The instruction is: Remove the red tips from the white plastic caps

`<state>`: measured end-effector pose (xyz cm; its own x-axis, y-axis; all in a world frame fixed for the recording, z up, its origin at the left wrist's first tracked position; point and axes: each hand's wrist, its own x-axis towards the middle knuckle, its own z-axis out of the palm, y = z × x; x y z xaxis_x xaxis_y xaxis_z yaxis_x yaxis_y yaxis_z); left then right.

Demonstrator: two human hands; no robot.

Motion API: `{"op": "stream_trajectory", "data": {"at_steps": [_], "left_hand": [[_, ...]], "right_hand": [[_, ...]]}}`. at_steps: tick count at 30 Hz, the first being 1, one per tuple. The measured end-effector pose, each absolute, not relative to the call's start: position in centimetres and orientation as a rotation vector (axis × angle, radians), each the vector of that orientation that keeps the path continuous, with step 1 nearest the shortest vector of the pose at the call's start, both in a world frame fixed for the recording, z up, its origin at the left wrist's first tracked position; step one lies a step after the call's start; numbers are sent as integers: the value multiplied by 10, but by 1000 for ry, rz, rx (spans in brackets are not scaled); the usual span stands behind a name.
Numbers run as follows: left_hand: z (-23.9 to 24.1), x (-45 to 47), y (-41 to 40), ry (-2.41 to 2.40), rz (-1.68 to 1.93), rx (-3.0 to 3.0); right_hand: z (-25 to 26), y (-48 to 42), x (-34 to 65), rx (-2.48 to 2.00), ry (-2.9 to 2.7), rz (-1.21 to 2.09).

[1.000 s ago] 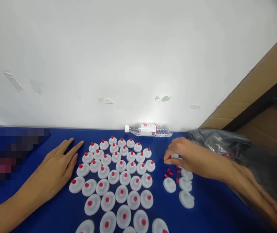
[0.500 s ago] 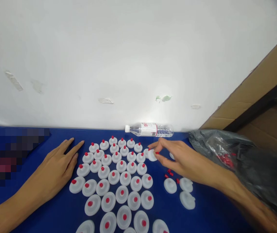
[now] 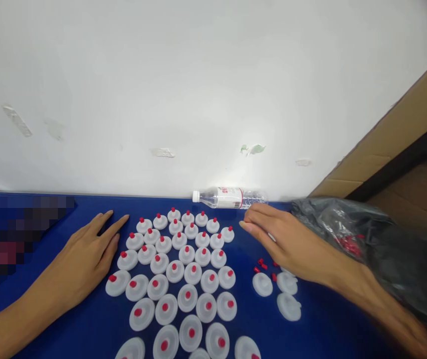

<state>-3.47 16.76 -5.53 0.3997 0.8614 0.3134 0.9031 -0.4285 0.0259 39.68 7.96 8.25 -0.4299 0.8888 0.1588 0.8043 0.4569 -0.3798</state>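
My left hand (image 3: 86,254) lies flat on the blue table, its fingers spread, beside the left edge of a group of white plastic discs (image 3: 186,255) with red caps on their stems. My right hand (image 3: 279,239) is closed, thumb against fingers, above the table to the right of the group. A white sliver (image 3: 271,237) shows between its thumb and fingers; whether it is held or lies below is hidden. The nearest capped disc (image 3: 227,234) stands left of the fingertips. Loose red caps (image 3: 261,264) and several uncapped white discs (image 3: 262,284) lie below the right hand.
A clear plastic bottle (image 3: 230,198) lies on its side against the white wall (image 3: 198,89). At right are a dark plastic bag (image 3: 389,259), a clear bag with red caps (image 3: 350,245) and cardboard (image 3: 396,129). A blurred patch covers the far left.
My right hand has drawn back to the right from the capped disc. The second disc seen at its fingertips no longer shows there. My left hand stays in place.
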Motion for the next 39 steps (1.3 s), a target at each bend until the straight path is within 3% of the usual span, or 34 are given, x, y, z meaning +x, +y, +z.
{"op": "stream_trajectory", "data": {"at_steps": [23, 29, 39], "left_hand": [[-51, -33, 165, -1617, -416, -2508], [-49, -31, 165, -1614, -406, -2509], [-50, -32, 164, -1632, -403, -2503]], "right_hand": [[79, 87, 410, -1397, -2677, 271], [80, 85, 425, -1549, -2687, 409], [75, 85, 448, -1740, -2568, 361]]}}
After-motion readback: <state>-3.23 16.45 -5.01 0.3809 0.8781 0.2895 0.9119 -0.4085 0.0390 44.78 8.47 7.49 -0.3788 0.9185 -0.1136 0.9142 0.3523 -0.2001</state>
